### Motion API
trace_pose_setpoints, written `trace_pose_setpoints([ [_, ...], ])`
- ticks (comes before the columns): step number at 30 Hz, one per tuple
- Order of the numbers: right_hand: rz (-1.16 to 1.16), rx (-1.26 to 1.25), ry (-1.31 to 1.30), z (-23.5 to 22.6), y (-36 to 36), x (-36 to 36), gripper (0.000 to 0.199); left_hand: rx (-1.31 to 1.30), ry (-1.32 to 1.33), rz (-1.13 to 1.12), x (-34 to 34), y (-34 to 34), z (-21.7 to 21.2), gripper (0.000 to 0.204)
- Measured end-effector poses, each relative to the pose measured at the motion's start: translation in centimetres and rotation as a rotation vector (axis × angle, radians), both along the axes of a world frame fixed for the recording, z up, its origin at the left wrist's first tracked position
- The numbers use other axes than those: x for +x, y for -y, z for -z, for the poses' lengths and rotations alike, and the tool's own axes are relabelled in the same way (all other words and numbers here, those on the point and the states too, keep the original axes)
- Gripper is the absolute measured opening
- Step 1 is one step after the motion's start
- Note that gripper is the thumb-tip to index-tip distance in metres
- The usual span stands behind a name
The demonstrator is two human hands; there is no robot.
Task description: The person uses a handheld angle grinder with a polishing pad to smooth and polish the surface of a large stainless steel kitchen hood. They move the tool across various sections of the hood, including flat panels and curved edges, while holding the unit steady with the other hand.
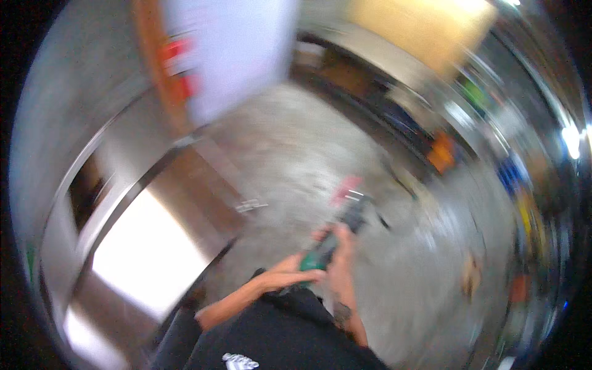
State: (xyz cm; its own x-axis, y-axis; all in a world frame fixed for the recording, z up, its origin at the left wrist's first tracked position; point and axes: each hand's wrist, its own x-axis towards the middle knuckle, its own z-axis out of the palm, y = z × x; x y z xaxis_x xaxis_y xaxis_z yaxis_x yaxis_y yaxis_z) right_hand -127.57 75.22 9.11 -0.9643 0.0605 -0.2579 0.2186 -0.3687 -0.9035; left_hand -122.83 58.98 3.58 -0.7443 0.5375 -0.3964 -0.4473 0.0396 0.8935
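A long green-and-black power tool [321, 253], shaped like an angle grinder, is held out in front of my body, smeared by motion. My left hand [297, 269] is closed around its green rear end. Further forward, my right hand [338, 248] wraps the dark body from the right side, with something dark on that wrist. The tool's front end points away from me, over the concrete floor. A blurred pinkish-red thing [345, 190] shows just past that end; whether it touches the tool I cannot tell.
At the left stands a metal-framed cabinet or bench [139, 179] with a bright panel. Beyond it is a pale door [231, 55] in an orange-brown frame. A bench with a shelf [382, 52] lines the back. Blurred clutter fills the right side; dark cord-like lines [401, 179] lie on the floor.
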Motion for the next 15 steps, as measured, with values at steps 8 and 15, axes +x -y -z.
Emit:
trace_pose_setpoints([
  [8,-0.769,-0.084,-0.154,-1.7,8.3,-1.9,0.067,-0.036,-0.353,-0.889,8.4,1.2,-4.7,0.065],
  [15,-1.287,0.213,-0.400,-4.7,20.8,2.0,0.070,-0.554,-0.201,-1.476,13.3,9.8,-9.5,0.087],
])
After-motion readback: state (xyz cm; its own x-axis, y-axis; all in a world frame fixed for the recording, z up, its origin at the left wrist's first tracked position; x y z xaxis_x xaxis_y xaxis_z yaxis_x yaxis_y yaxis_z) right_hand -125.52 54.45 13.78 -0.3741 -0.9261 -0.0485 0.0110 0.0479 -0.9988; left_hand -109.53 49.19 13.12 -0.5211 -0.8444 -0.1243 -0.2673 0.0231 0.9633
